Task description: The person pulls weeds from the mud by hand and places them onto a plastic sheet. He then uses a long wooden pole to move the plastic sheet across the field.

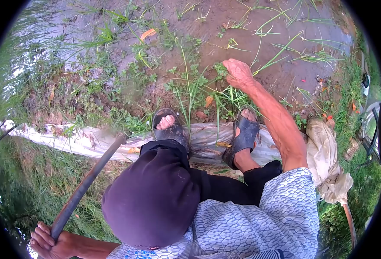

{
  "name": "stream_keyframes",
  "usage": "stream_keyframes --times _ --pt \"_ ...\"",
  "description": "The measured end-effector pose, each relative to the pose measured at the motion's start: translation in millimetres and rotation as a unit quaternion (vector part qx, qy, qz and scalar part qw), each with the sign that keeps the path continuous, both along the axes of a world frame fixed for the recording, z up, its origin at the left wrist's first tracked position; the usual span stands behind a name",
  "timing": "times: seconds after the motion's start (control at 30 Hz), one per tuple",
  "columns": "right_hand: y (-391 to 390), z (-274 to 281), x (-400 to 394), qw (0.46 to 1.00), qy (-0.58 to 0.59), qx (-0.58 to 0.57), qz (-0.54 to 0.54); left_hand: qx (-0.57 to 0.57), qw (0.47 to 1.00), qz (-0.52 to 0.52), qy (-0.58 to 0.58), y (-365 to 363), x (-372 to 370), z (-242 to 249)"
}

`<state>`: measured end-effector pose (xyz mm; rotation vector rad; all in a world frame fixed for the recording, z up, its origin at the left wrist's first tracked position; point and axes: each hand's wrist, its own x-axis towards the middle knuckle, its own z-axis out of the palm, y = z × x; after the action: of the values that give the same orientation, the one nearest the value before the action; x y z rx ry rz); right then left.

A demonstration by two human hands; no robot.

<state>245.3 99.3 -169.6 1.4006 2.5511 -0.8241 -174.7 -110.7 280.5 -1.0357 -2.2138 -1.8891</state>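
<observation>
At the lower left, my left hand (45,242) is wrapped around a long, dark, slightly curved wooden stick (84,187). The stick slants up toward the middle, its upper end near the white plastic sheet. My right hand (239,74) reaches out over the wet mud, fingers closed on a small tuft of leafy weeds (220,69). Its fingertips are partly hidden from above. Long grass blades (270,64) lie just right of that hand, and more green weeds (192,86) grow below and to its left.
My sandalled feet (171,127) stand at a white plastic sheet (84,140) running along the mud's edge. Shallow muddy water (207,26) lies ahead. A pale cloth bundle (324,151) is at the right beside a bicycle wheel (374,125). A purple cap (151,196) fills the lower middle.
</observation>
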Motion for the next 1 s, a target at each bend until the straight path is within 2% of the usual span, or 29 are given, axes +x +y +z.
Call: stream_keyframes --times 0.03,0.1,0.13,0.17,0.23,0.3,0.33,0.43,0.47,0.53,0.57,0.6,0.63,0.67,0.77,0.87,0.93,1.0 --pt "1.0 4.6 0.9 1.000 0.028 0.005 -0.009 -0.022 0.999 0.003 0.028 0.6 1.5 -1.7" --pt "-2.5 16.2 5.5 0.978 0.149 -0.058 -0.137 0.023 0.999 -0.030 -0.028 -2.4 -2.9 1.9" --pt "-0.9 36.9 2.1 0.949 0.209 -0.108 -0.208 0.044 0.996 -0.049 -0.058 -2.4 -4.7 3.6" --pt "0.4 48.3 1.4 0.910 0.265 -0.155 -0.278 0.025 0.999 -0.020 -0.034 -2.6 -5.4 3.9" --pt "9.1 44.2 3.4 0.965 0.212 -0.061 -0.143 -0.005 0.999 0.040 0.017 0.0 -2.3 1.9" --pt "13.6 44.9 -9.0 0.985 0.172 0.011 -0.025 0.028 0.998 -0.051 -0.036 -7.6 -8.0 4.0" --pt "14.5 41.9 -17.8 0.987 0.156 0.035 -0.035 0.046 0.992 -0.096 -0.062 -6.9 -8.1 3.6" --pt "26.6 34.0 -39.2 0.995 0.025 -0.023 -0.093 -0.012 0.999 0.043 0.022 1.1 1.4 1.1" --pt "27.9 34.9 -43.3 0.995 0.022 -0.040 -0.086 -0.069 0.994 0.049 0.069 -2.1 -0.4 0.7" --pt "25.7 40.9 -38.7 0.994 0.097 -0.042 -0.005 -0.183 0.968 0.061 0.159 -13.5 -7.1 1.5" --pt "25.6 42.8 -32.1 0.989 0.133 -0.044 0.038 -0.168 0.975 0.044 0.135 -18.1 -11.3 3.9" --pt "29.3 38.7 -17.5 0.995 0.098 -0.035 0.013 -0.152 0.982 0.027 0.110 -21.0 -15.7 5.6" --pt "34.8 36.0 -1.4 0.996 0.066 -0.030 -0.056 -0.134 0.987 0.011 0.086 -23.3 -19.1 5.1" --pt "42.1 31.6 14.9 0.994 0.055 0.004 -0.098 0.046 0.991 -0.101 -0.068 -10.1 -10.7 4.6" --pt "58.8 8.6 38.8 0.984 0.054 0.048 -0.160 0.049 0.987 -0.125 -0.087 -10.7 -11.8 4.1" --pt "68.8 -9.6 32.8 0.975 0.124 0.092 -0.161 -0.027 1.000 -0.008 -0.010 -7.6 -5.3 3.6" --pt "74.0 -18.3 23.9 0.965 0.184 0.097 -0.159 -0.011 0.999 -0.028 -0.030 -8.2 -5.3 5.9" --pt "77.0 -22.1 20.8 0.972 0.174 0.074 -0.142 0.002 0.998 -0.047 -0.043 -8.0 -5.9 6.2"
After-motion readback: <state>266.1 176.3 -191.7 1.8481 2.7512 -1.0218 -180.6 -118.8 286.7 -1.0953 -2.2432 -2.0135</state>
